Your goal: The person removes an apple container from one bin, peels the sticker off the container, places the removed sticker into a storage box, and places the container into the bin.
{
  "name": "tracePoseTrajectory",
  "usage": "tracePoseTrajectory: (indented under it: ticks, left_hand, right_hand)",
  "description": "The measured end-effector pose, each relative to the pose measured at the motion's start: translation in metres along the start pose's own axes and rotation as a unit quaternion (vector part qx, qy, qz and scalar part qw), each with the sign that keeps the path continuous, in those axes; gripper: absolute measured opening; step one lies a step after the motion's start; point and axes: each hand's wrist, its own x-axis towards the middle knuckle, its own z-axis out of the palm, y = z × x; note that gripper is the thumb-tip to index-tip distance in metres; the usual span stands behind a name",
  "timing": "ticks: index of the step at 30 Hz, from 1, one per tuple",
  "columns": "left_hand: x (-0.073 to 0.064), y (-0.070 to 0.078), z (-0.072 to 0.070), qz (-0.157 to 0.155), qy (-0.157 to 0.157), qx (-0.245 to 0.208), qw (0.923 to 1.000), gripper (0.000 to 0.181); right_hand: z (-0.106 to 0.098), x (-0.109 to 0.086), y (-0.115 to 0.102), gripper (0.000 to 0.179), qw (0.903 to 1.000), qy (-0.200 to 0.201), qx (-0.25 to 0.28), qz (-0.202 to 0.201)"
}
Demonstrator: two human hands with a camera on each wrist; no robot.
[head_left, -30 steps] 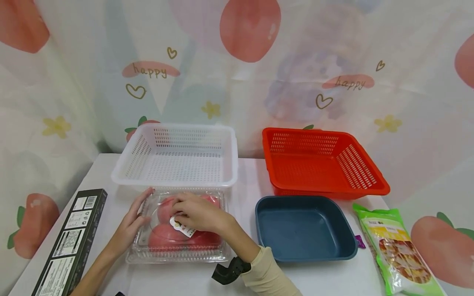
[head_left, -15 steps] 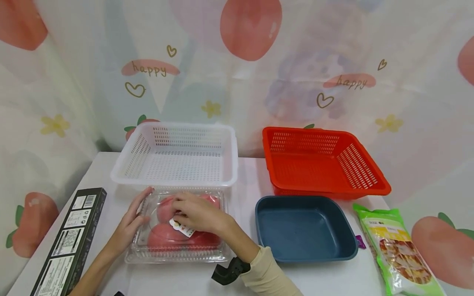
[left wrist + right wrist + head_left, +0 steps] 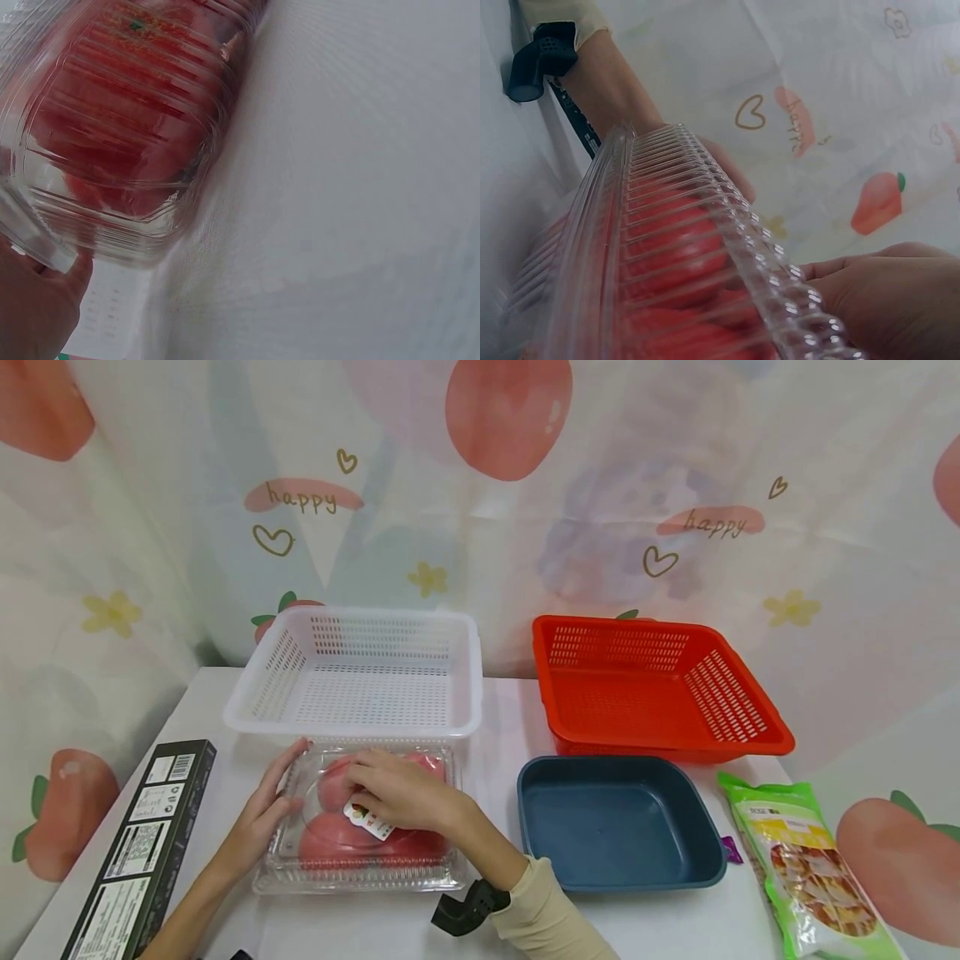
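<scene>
A clear plastic clamshell box of red tomatoes sits on the white table, its ridged side filling much of both wrist views. Along its left edge rests my left hand, fingers stretched toward the far corner and thumb by the lid. The left wrist view has this hand right at the rim. My right hand is on top of the lid with bent fingers, pinching a white printed label; its fingertips are partly hidden. In the right wrist view this hand is above the box.
Behind the box stands a white perforated basket, with a red one to its right. A dark blue tub is right of the box, then a green food bag. A long black carton lies at the left.
Both hands and the box hold nearly the same places throughout. The whole view shifts very slightly.
</scene>
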Motion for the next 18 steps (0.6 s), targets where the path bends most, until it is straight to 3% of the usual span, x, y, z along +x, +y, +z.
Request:
tracePoseTrajectory:
  ticks: [18]
  left_hand:
    - [-0.0003, 0.0004, 0.0007, -0.008, 0.002, 0.003, 1.0000, 0.069]
  right_hand:
    - [0.0042, 0.0012, 0.0018, 0.012, 0.9999, 0.011, 0.009, -0.009]
